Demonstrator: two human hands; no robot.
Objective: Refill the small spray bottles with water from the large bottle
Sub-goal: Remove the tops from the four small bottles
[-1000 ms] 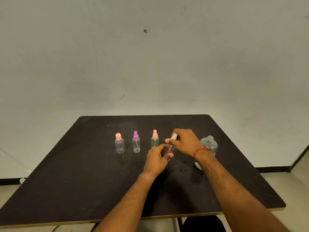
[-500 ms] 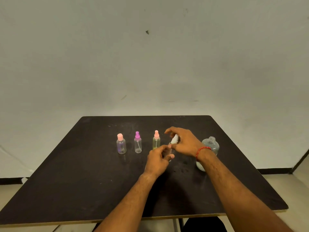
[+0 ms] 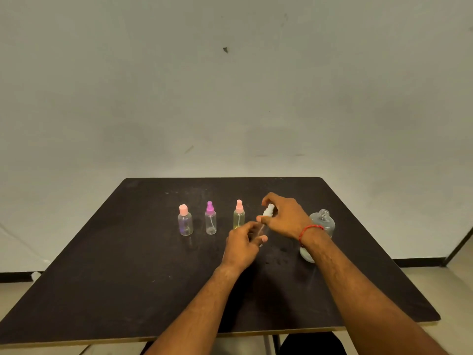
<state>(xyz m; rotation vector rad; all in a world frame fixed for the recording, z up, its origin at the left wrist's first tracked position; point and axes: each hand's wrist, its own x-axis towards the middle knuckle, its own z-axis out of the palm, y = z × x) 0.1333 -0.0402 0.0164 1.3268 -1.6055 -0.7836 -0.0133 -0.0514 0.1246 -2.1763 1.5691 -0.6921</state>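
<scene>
Hands: both meet over the middle right of the table. My left hand (image 3: 243,243) wraps the body of a small clear spray bottle (image 3: 261,230), fingers curled round it. My right hand (image 3: 286,217) pinches its white spray head (image 3: 269,210) from above, between thumb and fingertips.
Step in hand: I judge it a twist of the head on the neck; whether on or off, I cannot tell.
Held bottle: close to upright with a slight lean, so its long axis is near vertical. I cannot tell whether the base touches the table.
Large bottle (image 3: 323,222): stands just right of the right hand, partly hidden behind that wrist, neck uncapped with bare threads. The water level is hard to read.
Key relation: the large bottle lies to the right of both hands, so the right hand is nearer and the left would have to cross over. I would have the left steady the small bottle and free the right for pouring.
Row: to the left stand a pink-capped bottle (image 3: 185,221), a purple-topped spray bottle (image 3: 210,221) and a yellowish spray bottle (image 3: 239,217), all upright and apart, the last just beside the left fingers.
Wrist: a red thread bracelet (image 3: 311,229) on the right.
Surface: a dark matte table (image 3: 128,278), scuffed, with a pale near edge.
Room: a bare marked wall (image 3: 230,98), dark skirting (image 3: 15,276), pale floor (image 3: 455,278).
</scene>
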